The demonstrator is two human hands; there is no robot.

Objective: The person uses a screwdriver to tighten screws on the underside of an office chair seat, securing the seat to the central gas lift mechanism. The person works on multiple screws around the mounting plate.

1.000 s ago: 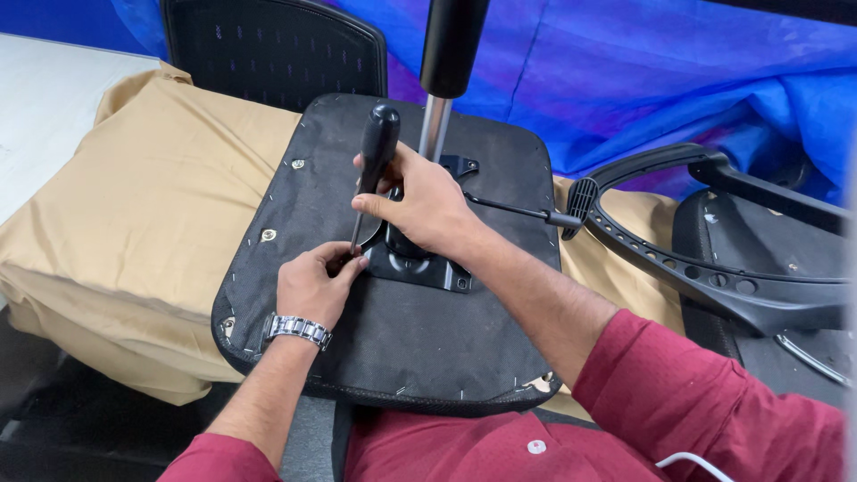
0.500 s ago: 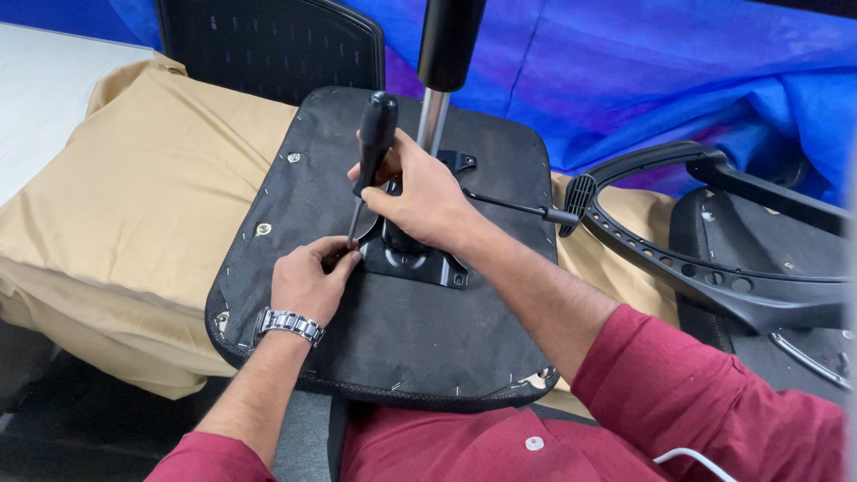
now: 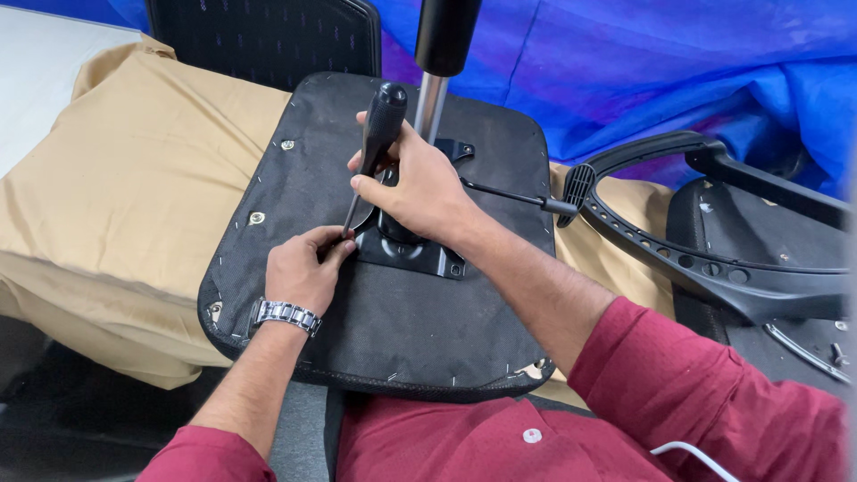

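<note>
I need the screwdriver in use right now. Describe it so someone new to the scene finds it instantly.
Find the upturned black chair seat lying on the tan cloth. At its middle, beside the shiny metal column, the right hand grips the screwdriver. It is the only tool with a thick black handle and thin steel shaft.

Blue tarpaulin (image 3: 678, 62) backdrop, tan cloth (image 3: 134, 178) over a table, dark floor (image 3: 54, 428)
</note>
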